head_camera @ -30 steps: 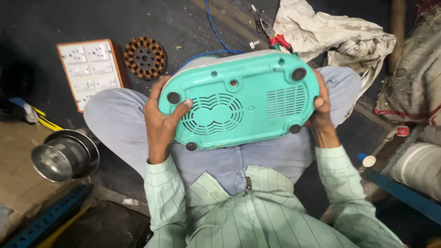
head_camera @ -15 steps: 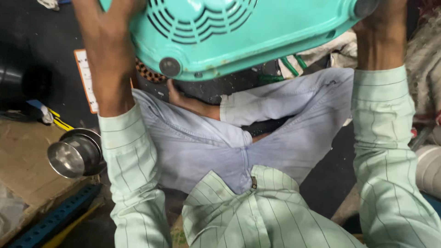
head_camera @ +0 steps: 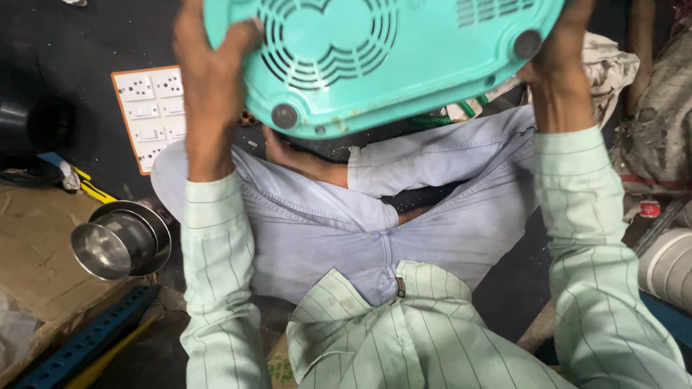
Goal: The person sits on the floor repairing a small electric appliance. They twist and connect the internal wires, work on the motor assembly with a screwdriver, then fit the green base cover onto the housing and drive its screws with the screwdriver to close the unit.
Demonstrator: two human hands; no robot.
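I hold a turquoise plastic appliance (head_camera: 404, 65) upside down and raised above my crossed legs, its vented underside with round dark feet facing me. My left hand (head_camera: 209, 79) grips its left edge, fingers curled over the rim. My right hand (head_camera: 559, 68) grips its right edge. I sit on the floor in pale blue trousers and a light green striped shirt.
A white switchboard panel with an orange rim (head_camera: 148, 115) lies on the dark floor at the left. A steel pot (head_camera: 119, 241) rests beside my left knee on cardboard (head_camera: 36, 259). A crumpled cloth (head_camera: 609, 65) lies at the right, a white cylinder (head_camera: 667, 266) lower right.
The appliance has been lifted from my lap up toward my head, and both arms have risen with it. The view has tilted down onto my legs.
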